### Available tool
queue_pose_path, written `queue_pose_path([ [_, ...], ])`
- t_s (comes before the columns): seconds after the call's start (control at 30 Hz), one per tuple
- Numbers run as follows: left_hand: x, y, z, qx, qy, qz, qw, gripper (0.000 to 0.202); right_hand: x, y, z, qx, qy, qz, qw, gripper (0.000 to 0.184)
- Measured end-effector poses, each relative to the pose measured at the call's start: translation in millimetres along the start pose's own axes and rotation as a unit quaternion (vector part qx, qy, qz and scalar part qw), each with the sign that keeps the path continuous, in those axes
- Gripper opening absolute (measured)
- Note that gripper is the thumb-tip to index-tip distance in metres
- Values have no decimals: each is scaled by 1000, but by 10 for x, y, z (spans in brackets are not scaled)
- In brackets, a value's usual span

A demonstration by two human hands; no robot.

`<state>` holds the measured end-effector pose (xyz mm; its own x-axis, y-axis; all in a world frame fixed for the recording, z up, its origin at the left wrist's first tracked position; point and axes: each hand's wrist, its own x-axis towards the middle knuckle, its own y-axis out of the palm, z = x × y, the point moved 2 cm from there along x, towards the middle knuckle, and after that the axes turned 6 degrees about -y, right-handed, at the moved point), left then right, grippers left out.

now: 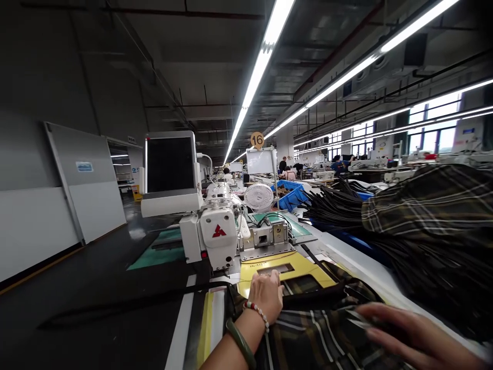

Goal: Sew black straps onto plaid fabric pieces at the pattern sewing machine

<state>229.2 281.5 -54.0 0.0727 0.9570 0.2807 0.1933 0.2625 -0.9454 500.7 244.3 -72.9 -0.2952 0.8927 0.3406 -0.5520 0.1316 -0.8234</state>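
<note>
My left hand (pixel 266 294), with a beaded bracelet and a green bangle on the wrist, is closed at the near edge of a yellow sewing template (pixel 325 277). Its fingertips point away from me, and what they pinch is hidden. Below it lies dark plaid fabric (pixel 308 334) with white and mustard stripes, partly under the template's cut-outs. A black strap (pixel 154 298) runs leftward from the fabric. At the lower right, my blurred right hand (pixel 412 334) is closed around thread snips (pixel 359 319), their pale blades pointing left over the fabric.
A white sewing machine (pixel 219 234) with a dark screen (pixel 170 164) stands ahead. Beside it are a metal clamp (pixel 265 239) and a small white fan (pixel 259 197). At right are piled black straps (pixel 416 272), plaid pieces (pixel 427 200) and a blue crate (pixel 295 195). People work farther back.
</note>
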Motion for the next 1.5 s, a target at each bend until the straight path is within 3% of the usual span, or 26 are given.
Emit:
queue_pose_path([
  [0.03, 1, 9, 13, -8, -12, 0, 1000, 13, 146, 58, 145, -12, -39, 33, 999, 31],
  [0.13, 15, 37, 37, -30, -36, -6, 999, 16, 553, 286, 582, -136, -101, 46, 984, 28],
  [0.23, 13, 59, 38, -43, -42, -12, 998, 15, 908, 519, 798, -216, -132, 56, 966, 25],
  [0.3, 0, 69, 30, -50, -37, -14, 998, 13, 1117, 565, 754, -197, -106, 41, 974, 24],
  [0.4, -15, 82, 26, -59, -31, -15, 998, 13, 1305, 451, 540, -96, 11, -21, 995, 32],
  [0.47, -12, 93, 31, -66, -35, -15, 997, 13, 1293, 375, 465, -51, 26, -25, 998, 36],
  [0.6, 0, 109, 36, -78, -42, -16, 996, 14, 1053, 479, 602, -111, -99, 57, 987, 24],
  [0.67, -6, 109, 35, -80, -39, -18, 996, 14, 997, 595, 674, -135, -120, 67, 981, 25],
  [0.77, -31, 101, 46, -74, -42, -17, 996, 14, 1143, 629, 591, -45, -29, -18, 998, 31],
  [0.83, -49, 100, 58, -69, -44, -15, 997, 15, 1310, 535, 404, 34, 60, -95, 993, 42],
  [0.9, -62, 107, 66, -66, -39, -14, 997, 14, 1442, 401, 180, 66, 99, -130, 984, 50],
  [0.97, -69, 117, 68, -65, -32, -16, 997, 13, 1494, 286, -26, 52, 88, -117, 988, 50],
  [1.03, -73, 124, 62, -66, -26, -22, 997, 12, 1467, 240, -179, 32, 59, -57, 996, 45],
  [1.13, -86, 118, 42, -65, -19, -33, 997, 10, 1371, 289, -263, -27, 4, 63, 998, 46],
  [1.2, -100, 109, 26, -61, -14, -34, 997, 10, 1347, 334, -244, -87, -17, 103, 991, 49],
  [1.37, -159, 94, -8, -39, 16, -1, 999, 14, 1351, 401, -160, -129, -5, 100, 986, 47],
  [1.5, -304, 21, -12, -18, 44, 15, 999, 17, 1067, 439, -234, -158, 67, 5, 985, 45],
])
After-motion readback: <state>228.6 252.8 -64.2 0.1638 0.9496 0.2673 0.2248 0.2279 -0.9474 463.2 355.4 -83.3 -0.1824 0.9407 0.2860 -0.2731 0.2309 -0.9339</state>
